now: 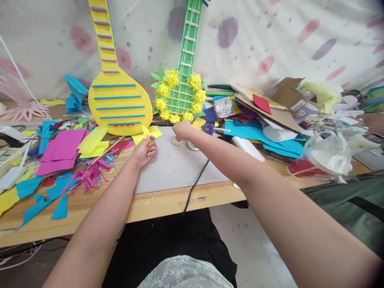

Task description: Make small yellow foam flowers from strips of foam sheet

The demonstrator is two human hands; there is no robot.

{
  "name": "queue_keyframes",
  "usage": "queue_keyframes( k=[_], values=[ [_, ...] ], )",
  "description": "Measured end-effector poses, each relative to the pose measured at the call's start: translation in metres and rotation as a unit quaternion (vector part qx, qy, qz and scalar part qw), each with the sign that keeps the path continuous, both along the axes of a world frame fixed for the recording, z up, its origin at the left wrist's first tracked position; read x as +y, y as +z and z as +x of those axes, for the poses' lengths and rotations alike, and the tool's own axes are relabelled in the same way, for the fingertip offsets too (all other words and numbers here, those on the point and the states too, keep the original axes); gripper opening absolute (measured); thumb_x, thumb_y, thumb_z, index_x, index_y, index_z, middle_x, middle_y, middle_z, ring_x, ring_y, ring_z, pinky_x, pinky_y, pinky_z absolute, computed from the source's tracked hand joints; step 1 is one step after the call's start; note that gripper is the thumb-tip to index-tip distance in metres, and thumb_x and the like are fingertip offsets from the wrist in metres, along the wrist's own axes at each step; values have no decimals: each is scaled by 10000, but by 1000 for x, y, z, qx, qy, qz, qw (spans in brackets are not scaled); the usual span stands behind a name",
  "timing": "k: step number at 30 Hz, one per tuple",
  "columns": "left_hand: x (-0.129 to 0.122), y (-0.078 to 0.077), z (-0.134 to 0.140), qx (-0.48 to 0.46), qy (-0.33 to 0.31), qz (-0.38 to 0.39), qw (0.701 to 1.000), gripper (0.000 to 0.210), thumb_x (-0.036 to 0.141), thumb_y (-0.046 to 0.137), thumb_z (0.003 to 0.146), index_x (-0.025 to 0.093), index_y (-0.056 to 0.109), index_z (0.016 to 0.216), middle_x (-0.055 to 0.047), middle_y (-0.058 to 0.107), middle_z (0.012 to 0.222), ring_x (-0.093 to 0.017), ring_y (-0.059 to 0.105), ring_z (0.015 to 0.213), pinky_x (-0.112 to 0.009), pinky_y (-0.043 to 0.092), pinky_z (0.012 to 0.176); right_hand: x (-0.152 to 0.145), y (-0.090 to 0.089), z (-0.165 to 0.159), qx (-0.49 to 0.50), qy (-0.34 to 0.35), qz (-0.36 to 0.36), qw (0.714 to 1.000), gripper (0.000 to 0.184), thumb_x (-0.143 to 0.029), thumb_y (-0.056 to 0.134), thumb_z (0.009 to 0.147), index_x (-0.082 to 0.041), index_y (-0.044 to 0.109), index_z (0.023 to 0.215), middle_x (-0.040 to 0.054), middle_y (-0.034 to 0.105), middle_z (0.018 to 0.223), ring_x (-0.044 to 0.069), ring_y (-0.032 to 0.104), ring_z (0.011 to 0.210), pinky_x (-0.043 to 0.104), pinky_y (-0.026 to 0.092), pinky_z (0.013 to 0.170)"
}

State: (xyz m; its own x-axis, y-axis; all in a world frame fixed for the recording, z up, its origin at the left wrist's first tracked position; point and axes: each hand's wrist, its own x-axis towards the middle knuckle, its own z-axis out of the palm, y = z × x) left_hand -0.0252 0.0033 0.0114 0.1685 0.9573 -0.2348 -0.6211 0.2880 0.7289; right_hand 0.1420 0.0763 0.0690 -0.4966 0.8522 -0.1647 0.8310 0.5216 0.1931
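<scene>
My left hand [145, 151] is closed in a pinch on a small piece of yellow crepe paper [145, 131] at the left edge of the grey cutting mat [168, 168]. Curled up in front of the green paper instrument [181, 94], which is ringed with yellow paper flowers, is my right hand [182, 130]. What its fingers hold, if anything, is hidden. Just below it lies a roll of tape [177, 142]. A purple glue gun [209, 129] sits to its right. Behind my left hand leans a yellow paper instrument [120, 105] with blue strings.
Magenta paper sheets [61, 151], yellow sheets and colourful scraps cover the table's left side. On the right are piled cardboard and blue paper [279, 140], with a red-and-white cup in a plastic bag [321, 160]. A black cord [196, 182] crosses the mat over the front edge.
</scene>
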Motion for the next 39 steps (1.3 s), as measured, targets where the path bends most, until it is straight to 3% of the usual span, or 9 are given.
queue_keyframes(
  k=[3, 6, 8, 11, 16, 25, 29, 33, 39],
  values=[
    [-1, 0, 3, 33, -19, 20, 999, 165, 303, 499, 871, 156, 499, 794, 84, 301, 516, -20, 260, 362, -94, 188, 311, -6, -20, -1, 317, -77, -31, 945, 207, -334, 603, 783, -154, 676, 855, 95, 669, 883, 179, 593, 783, 282, 404, 679],
    [-3, -1, 7, 78, -51, 41, 995, 181, 321, 545, 843, 151, 513, 788, 84, 311, 517, -16, 251, 361, -95, 175, 316, -22, -41, -8, 581, -96, -201, 783, 387, -543, 574, 746, -166, 656, 735, 17, 596, 664, 89, 464, 542, 235, 336, 523],
    [-4, -1, 9, 109, -70, 51, 990, 172, 300, 557, 834, 154, 502, 760, 83, 315, 516, -15, 244, 360, -97, 171, 320, -35, -51, -14, 657, -91, -277, 695, 415, -573, 633, 659, -170, 659, 753, -22, 548, 613, 58, 375, 495, 223, 286, 483],
    [-6, -2, 12, 160, -88, 51, 982, 180, 269, 556, 829, 159, 478, 710, 83, 311, 514, -16, 243, 362, -100, 175, 331, -48, -59, -16, 705, -121, -308, 627, 426, -539, 717, 557, -161, 655, 745, -61, 477, 539, 33, 263, 463, 220, 194, 458],
    [-9, 1, 16, 242, -128, 54, 960, 205, 295, 522, 844, 134, 540, 717, 80, 291, 513, -18, 239, 372, -104, 173, 338, -51, -61, -10, 738, -95, -301, 596, 395, -533, 699, 589, -151, 596, 602, -58, 464, 503, 34, 278, 468, 229, 165, 463],
    [-8, 3, 20, 245, -102, 51, 963, 181, 275, 604, 788, 124, 559, 700, 30, 464, 517, -22, 298, 349, -139, 232, 312, -46, -63, -19, 795, -197, -269, 507, 420, -476, 788, 432, -160, 554, 581, -78, 436, 456, 29, 287, 434, 224, 167, 441],
    [-7, -1, 18, 228, -102, 49, 967, 153, 249, 619, 779, 108, 592, 726, -42, 605, 587, -64, 449, 395, -188, 408, 381, -48, -63, -17, 789, -179, -308, 500, 456, -510, 785, 434, -160, 556, 614, -100, 385, 432, 18, 227, 405, 216, 145, 415],
    [-7, -4, 17, 196, -82, 51, 976, 148, 234, 628, 776, 105, 585, 717, -40, 609, 573, -63, 457, 395, -200, 439, 409, -51, -64, -18, 760, -131, -377, 513, 455, -539, 759, 501, -160, 546, 634, -84, 414, 448, 26, 306, 400, 204, 158, 402],
    [-7, -2, 19, 244, -81, 69, 964, 166, 229, 579, 811, 93, 597, 717, -60, 635, 606, -62, 459, 380, -220, 467, 413, -48, -66, -20, 768, -171, -341, 515, 472, -538, 778, 453, -155, 546, 601, -88, 398, 426, 19, 257, 390, 207, 137, 391]
  ],
)
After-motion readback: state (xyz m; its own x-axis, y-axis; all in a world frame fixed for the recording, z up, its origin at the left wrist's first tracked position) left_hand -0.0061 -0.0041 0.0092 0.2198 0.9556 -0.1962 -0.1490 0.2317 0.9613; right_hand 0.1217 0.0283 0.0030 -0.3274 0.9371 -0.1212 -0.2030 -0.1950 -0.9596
